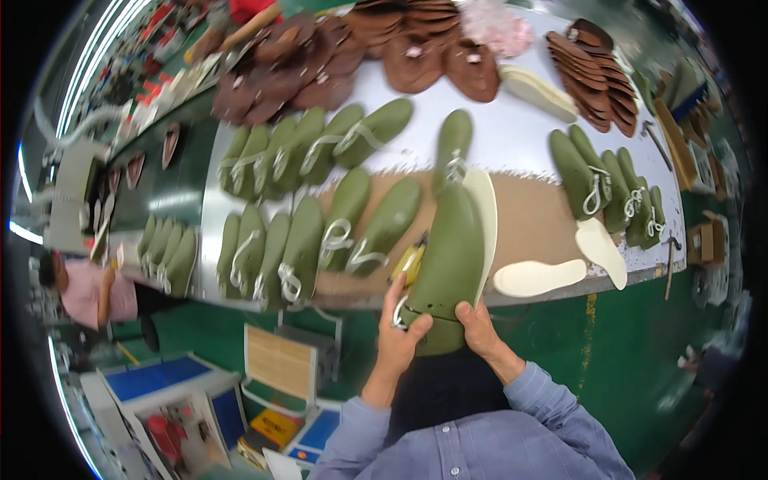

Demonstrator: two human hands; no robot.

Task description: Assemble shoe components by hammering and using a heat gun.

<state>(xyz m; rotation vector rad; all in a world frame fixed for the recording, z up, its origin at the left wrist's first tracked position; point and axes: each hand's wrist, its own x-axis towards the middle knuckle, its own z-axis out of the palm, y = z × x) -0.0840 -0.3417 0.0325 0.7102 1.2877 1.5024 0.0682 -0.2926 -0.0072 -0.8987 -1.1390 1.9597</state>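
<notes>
Biggest thing here's the white table (pixel 512 140), stretching out behind the held mold (pixel 446 256), with a brown sheet (pixel 524 220) on it. Messy heap of brown shoe pieces (pixel 288 68) way back to the mold's left. Rows of green foot molds (pixel 302 248) with white cords sit left of the mold, and a smaller bunch (pixel 572 172) is off to its right. The held mold's green too, with a cream sole (pixel 487 210) running along its right side. Left hand (pixel 398 340) grips its near end, thumb on top, one finger up along the side. Right hand (pixel 486 336) grips the same end from the right, thumb on the mold; the other fingers are mostly hidden, so can't tell if they're pinching the sole too. There's a hammer (pixel 670 264) far right of the mold, small yellow thing (pixel 410 262) just left of it.
</notes>
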